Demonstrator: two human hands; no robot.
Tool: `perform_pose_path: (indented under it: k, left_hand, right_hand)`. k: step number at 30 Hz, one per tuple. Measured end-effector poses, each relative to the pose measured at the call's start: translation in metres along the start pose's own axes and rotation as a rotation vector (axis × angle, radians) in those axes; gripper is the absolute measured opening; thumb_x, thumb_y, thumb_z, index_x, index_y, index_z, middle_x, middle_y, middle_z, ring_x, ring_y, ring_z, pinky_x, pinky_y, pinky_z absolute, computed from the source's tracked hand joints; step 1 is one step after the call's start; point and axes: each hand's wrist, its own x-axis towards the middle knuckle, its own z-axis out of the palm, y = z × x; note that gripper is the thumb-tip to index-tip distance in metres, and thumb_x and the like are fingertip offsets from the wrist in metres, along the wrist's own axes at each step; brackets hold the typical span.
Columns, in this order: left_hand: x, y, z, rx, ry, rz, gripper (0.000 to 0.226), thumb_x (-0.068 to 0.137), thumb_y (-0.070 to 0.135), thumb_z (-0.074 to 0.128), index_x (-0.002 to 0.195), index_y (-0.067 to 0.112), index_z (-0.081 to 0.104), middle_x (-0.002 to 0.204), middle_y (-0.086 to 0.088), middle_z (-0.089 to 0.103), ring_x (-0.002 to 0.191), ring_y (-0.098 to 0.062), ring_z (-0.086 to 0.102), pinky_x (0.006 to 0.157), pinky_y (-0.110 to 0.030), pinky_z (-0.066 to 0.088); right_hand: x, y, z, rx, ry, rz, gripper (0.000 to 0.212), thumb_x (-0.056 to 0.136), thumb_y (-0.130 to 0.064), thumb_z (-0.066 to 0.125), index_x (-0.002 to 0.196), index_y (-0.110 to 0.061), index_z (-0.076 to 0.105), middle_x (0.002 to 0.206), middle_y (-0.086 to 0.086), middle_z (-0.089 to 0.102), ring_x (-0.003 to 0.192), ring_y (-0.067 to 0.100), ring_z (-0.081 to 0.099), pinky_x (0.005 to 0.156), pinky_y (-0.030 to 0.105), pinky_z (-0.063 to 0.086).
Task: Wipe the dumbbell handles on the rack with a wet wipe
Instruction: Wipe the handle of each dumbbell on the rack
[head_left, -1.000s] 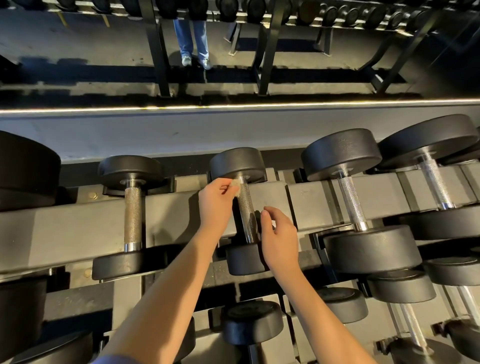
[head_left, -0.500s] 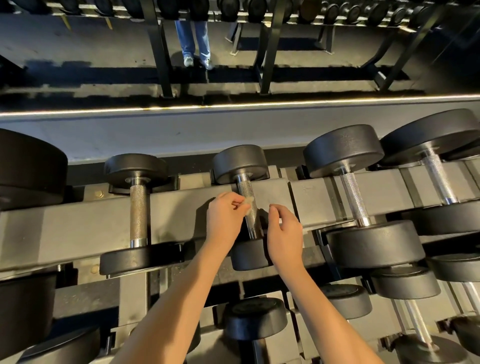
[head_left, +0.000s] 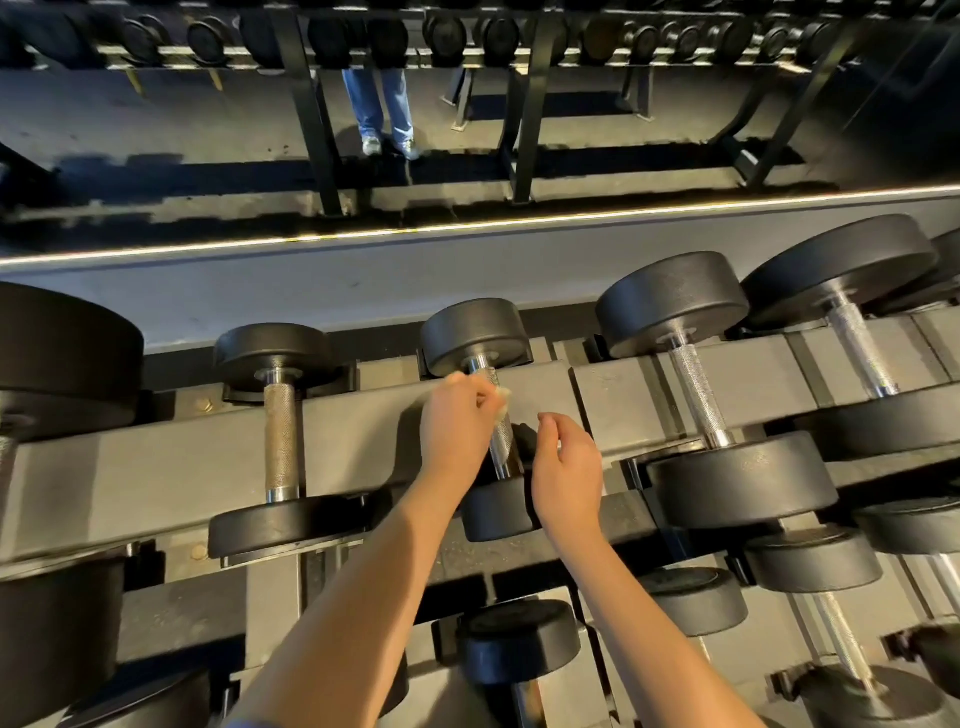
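Here the left hand pinches the wet wipe onto the dumbbell handle, lying twelve-to-six at its three o'clock, while the right hand waits alongside, grip loose and seemingly empty.

From my feed, a pale grey ledge runs across the view, capped by a thin bright light strip. Beyond it I see a dark floor banded with shadow. A far rack on black uprights carries a row of dark weights along the top edge. Between two uprights stand a person's legs in blue jeans, with pale shoes.
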Motion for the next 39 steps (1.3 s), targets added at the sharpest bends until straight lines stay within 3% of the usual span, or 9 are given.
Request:
perform_pose_path:
  k: [4,12,19,26,28,31,35,37,39]
  left_hand:
    - [0.013,0.002,0.001,0.006,0.078,0.015,0.018,0.093,0.021,0.056,0.095,0.011,0.070,0.094,0.002,0.055,0.076,-0.008,0.049,0.063,-0.011,0.032]
    - [-0.007,-0.006,0.001,0.150,-0.069,0.079,0.018,0.092,0.027,0.060,0.100,0.015,0.072,0.099,0.001,0.060,0.084,-0.014,0.058,0.077,-0.034,0.050]
    - [-0.022,-0.007,-0.011,0.148,-0.242,0.046,0.013,0.088,0.022,0.065,0.093,0.012,0.071,0.092,0.003,0.057,0.085,-0.016,0.059,0.074,-0.025,0.046]
    - [-0.026,-0.001,-0.017,0.186,-0.429,0.002,0.014,0.086,0.024,0.067,0.075,0.016,0.067,0.080,-0.001,0.059,0.083,-0.024,0.062,0.078,-0.032,0.051]
    - [-0.023,0.005,-0.019,0.200,-0.462,-0.020,0.014,0.086,0.020,0.064,0.072,0.021,0.062,0.080,0.000,0.059,0.080,-0.022,0.060,0.079,-0.030,0.050]
    - [-0.021,0.015,-0.013,0.095,-0.379,-0.029,0.006,0.086,0.023,0.066,0.083,0.018,0.069,0.084,-0.002,0.067,0.082,-0.020,0.062,0.079,-0.033,0.051]
    - [-0.025,0.044,0.003,-0.021,-0.343,0.035,0.011,0.087,0.022,0.067,0.092,0.013,0.070,0.079,0.004,0.060,0.076,-0.010,0.056,0.074,-0.026,0.047]
    - [-0.028,0.059,0.014,-0.040,-0.348,0.066,0.011,0.087,0.022,0.068,0.093,0.013,0.069,0.083,0.005,0.058,0.077,-0.007,0.054,0.076,-0.025,0.047]
    - [-0.030,0.070,0.028,-0.065,-0.360,0.087,0.012,0.086,0.023,0.068,0.093,0.014,0.070,0.088,0.005,0.059,0.079,-0.007,0.054,0.077,-0.026,0.048]
  right_hand:
    - [0.000,0.002,0.000,0.001,0.021,0.001,0.023,0.100,-0.022,0.041,0.092,-0.020,0.063,0.080,-0.004,0.061,0.078,0.010,0.056,0.064,0.019,0.039]
    - [0.001,0.010,0.002,-0.030,0.048,-0.015,0.032,0.099,-0.023,0.040,0.075,-0.013,0.059,0.067,-0.001,0.055,0.063,0.015,0.052,0.057,0.033,0.041]
    - [-0.011,0.016,0.001,-0.049,-0.042,0.014,0.037,0.098,-0.026,0.034,0.063,-0.024,0.043,0.063,-0.005,0.047,0.063,0.017,0.045,0.061,0.031,0.031]
    - [-0.033,0.004,-0.027,-0.072,-0.230,-0.010,0.024,0.102,-0.022,0.038,0.103,-0.011,0.059,0.095,-0.005,0.055,0.091,0.015,0.053,0.081,0.032,0.041]
    - [-0.036,0.003,-0.046,-0.155,-0.234,-0.075,0.025,0.100,-0.022,0.043,0.115,-0.013,0.060,0.108,-0.008,0.058,0.103,0.009,0.053,0.090,0.025,0.041]
    - [-0.025,0.006,-0.083,-0.308,-0.130,-0.139,0.033,0.097,-0.022,0.050,0.128,-0.013,0.057,0.133,-0.001,0.054,0.127,0.012,0.044,0.105,0.022,0.027]
    - [0.015,0.025,-0.144,-0.561,0.123,-0.227,0.039,0.094,-0.031,0.042,0.119,-0.007,0.062,0.127,0.012,0.059,0.119,0.029,0.053,0.103,0.046,0.039]
    - [0.035,0.045,-0.172,-0.719,0.156,-0.131,0.045,0.096,-0.037,0.044,0.128,-0.008,0.055,0.139,0.014,0.049,0.129,0.031,0.044,0.109,0.051,0.028]
    - [0.045,0.063,-0.191,-0.680,0.016,0.055,0.061,0.096,-0.052,0.041,0.143,-0.014,0.039,0.154,0.010,0.030,0.142,0.024,0.025,0.116,0.047,0.015]
